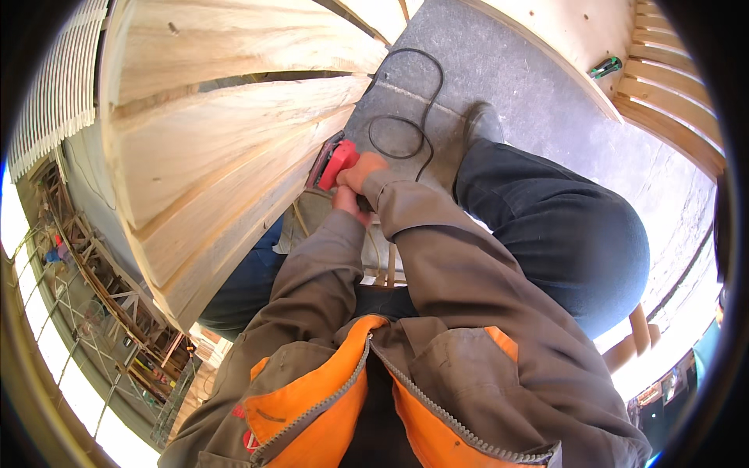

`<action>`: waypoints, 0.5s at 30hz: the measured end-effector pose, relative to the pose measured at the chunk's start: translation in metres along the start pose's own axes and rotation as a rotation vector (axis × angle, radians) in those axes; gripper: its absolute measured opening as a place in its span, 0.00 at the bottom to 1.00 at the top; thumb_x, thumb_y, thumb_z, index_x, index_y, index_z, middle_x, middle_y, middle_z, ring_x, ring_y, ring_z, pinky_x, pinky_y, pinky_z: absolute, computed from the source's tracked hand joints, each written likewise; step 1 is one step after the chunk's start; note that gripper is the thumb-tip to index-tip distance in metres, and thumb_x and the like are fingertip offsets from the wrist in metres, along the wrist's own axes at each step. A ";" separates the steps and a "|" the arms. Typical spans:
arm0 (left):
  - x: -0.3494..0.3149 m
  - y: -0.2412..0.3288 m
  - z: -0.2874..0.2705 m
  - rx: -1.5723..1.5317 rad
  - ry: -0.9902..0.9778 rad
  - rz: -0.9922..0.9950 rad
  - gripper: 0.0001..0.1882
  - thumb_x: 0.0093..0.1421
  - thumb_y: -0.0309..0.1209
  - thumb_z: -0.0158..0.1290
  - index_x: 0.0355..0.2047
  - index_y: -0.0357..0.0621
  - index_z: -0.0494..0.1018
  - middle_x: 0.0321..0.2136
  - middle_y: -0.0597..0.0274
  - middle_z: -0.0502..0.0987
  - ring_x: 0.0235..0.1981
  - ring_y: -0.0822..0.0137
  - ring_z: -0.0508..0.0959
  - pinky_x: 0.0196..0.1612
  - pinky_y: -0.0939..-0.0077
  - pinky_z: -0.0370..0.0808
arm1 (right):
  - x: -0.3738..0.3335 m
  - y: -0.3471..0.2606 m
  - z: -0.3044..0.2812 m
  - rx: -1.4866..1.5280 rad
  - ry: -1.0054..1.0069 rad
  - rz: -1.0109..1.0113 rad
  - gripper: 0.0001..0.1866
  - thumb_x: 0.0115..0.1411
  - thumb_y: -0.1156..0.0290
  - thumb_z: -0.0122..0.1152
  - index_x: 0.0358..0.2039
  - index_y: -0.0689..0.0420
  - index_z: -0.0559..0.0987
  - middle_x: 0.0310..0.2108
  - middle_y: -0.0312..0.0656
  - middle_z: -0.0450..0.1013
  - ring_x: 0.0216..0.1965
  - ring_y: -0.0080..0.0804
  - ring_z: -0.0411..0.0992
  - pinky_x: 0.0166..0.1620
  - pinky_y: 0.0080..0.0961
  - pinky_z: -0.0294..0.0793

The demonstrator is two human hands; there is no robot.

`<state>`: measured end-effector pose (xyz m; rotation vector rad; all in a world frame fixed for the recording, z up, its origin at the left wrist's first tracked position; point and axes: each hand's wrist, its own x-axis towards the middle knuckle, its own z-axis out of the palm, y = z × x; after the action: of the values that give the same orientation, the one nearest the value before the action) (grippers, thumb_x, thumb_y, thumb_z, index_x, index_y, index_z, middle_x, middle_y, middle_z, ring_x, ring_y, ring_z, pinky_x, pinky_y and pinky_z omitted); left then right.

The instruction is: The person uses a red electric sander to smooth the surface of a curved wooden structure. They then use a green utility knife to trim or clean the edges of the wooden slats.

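A red power sander [337, 165] with a dark flat base is held on its side, the base against or very close to the near side of a large slatted wooden piece [211, 168]. My right hand [365, 170] is wrapped over the sander's red body. Below it my left hand [348, 202] is closed round the rear part of the tool, its fingers partly hidden. Both forearms reach forward in brown sleeves. A black cord [425, 117] lies looped on the grey floor just beyond my hands.
Another wooden piece with slats [663, 86] stands at the upper right, with a green and black hand tool [605, 67] on it. My bent right leg [554, 218] and dark boot [484, 125] are right of the cord. Stacked timber [101, 273] lies at far left.
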<state>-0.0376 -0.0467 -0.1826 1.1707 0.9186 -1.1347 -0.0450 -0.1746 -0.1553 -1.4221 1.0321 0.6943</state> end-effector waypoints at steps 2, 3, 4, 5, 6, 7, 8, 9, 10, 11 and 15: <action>0.015 -0.003 -0.007 -0.048 -0.063 -0.036 0.10 0.66 0.39 0.49 0.42 0.50 0.75 0.38 0.63 0.81 0.39 0.65 0.82 0.41 0.65 0.79 | 0.012 0.008 0.007 0.031 0.012 0.009 0.31 0.38 0.52 0.74 0.36 0.66 0.85 0.39 0.61 0.80 0.43 0.51 0.80 0.47 0.37 0.79; 0.021 -0.005 -0.013 -0.052 -0.052 -0.058 0.09 0.66 0.38 0.50 0.41 0.51 0.75 0.37 0.64 0.81 0.38 0.66 0.81 0.40 0.67 0.79 | 0.015 0.010 0.008 0.038 0.004 0.016 0.31 0.38 0.52 0.74 0.36 0.66 0.85 0.39 0.61 0.80 0.43 0.51 0.80 0.47 0.37 0.79; 0.025 -0.005 -0.015 -0.061 -0.043 -0.072 0.08 0.65 0.37 0.50 0.40 0.51 0.75 0.36 0.65 0.81 0.36 0.67 0.81 0.38 0.68 0.78 | 0.020 0.012 0.010 0.040 -0.004 0.016 0.31 0.38 0.53 0.74 0.36 0.67 0.85 0.39 0.61 0.80 0.42 0.51 0.80 0.47 0.37 0.79; 0.029 -0.005 -0.018 -0.071 -0.034 -0.087 0.07 0.65 0.36 0.50 0.39 0.52 0.75 0.35 0.66 0.81 0.35 0.68 0.81 0.37 0.70 0.77 | 0.025 0.014 0.013 0.041 -0.002 0.014 0.31 0.38 0.53 0.74 0.36 0.67 0.85 0.38 0.60 0.80 0.41 0.50 0.81 0.46 0.37 0.80; 0.032 -0.008 -0.020 -0.061 -0.030 -0.063 0.06 0.64 0.35 0.51 0.38 0.52 0.75 0.34 0.67 0.81 0.34 0.69 0.80 0.36 0.71 0.76 | 0.030 0.017 0.016 0.040 -0.001 0.013 0.30 0.38 0.54 0.74 0.36 0.67 0.85 0.37 0.60 0.80 0.39 0.50 0.81 0.44 0.37 0.80; 0.032 -0.008 -0.016 -0.048 -0.029 -0.039 0.05 0.64 0.34 0.51 0.37 0.53 0.75 0.33 0.68 0.80 0.32 0.70 0.79 0.35 0.72 0.75 | 0.032 0.017 0.015 0.042 0.006 0.012 0.30 0.38 0.55 0.74 0.36 0.67 0.85 0.36 0.60 0.80 0.37 0.49 0.81 0.43 0.37 0.81; 0.032 -0.009 -0.012 -0.036 -0.029 -0.015 0.04 0.64 0.33 0.51 0.37 0.53 0.75 0.32 0.69 0.80 0.31 0.71 0.79 0.33 0.73 0.74 | 0.033 0.018 0.013 0.056 -0.027 0.049 0.29 0.39 0.54 0.74 0.37 0.65 0.85 0.39 0.59 0.80 0.40 0.49 0.81 0.45 0.36 0.80; 0.031 -0.010 -0.010 -0.034 -0.023 -0.025 0.04 0.63 0.33 0.51 0.36 0.53 0.75 0.32 0.69 0.80 0.31 0.71 0.78 0.33 0.74 0.73 | 0.034 0.020 0.011 0.068 -0.060 0.086 0.29 0.41 0.54 0.74 0.39 0.64 0.85 0.41 0.58 0.79 0.44 0.49 0.80 0.48 0.35 0.79; 0.034 -0.009 -0.012 -0.034 -0.019 -0.027 0.04 0.63 0.32 0.51 0.36 0.53 0.75 0.32 0.69 0.80 0.31 0.71 0.78 0.33 0.74 0.73 | 0.032 0.018 0.009 0.079 -0.093 0.114 0.29 0.43 0.53 0.74 0.40 0.62 0.85 0.44 0.58 0.79 0.47 0.48 0.79 0.51 0.35 0.78; 0.037 -0.010 -0.014 -0.035 -0.015 -0.028 0.04 0.63 0.32 0.51 0.36 0.54 0.75 0.31 0.69 0.79 0.30 0.71 0.78 0.32 0.74 0.72 | 0.032 0.017 0.009 0.064 -0.083 0.108 0.29 0.42 0.53 0.75 0.40 0.62 0.85 0.44 0.58 0.79 0.47 0.48 0.79 0.51 0.35 0.78; 0.040 -0.015 -0.031 -0.069 -0.048 -0.003 0.03 0.63 0.31 0.52 0.36 0.53 0.75 0.31 0.69 0.79 0.32 0.70 0.78 0.32 0.73 0.72 | 0.024 0.016 0.016 0.029 -0.081 0.089 0.29 0.42 0.52 0.75 0.38 0.62 0.85 0.43 0.58 0.79 0.46 0.47 0.79 0.51 0.35 0.78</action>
<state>-0.0432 -0.0243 -0.2301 1.0822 0.9163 -1.1203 -0.0463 -0.1626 -0.1856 -1.3190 1.0433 0.7925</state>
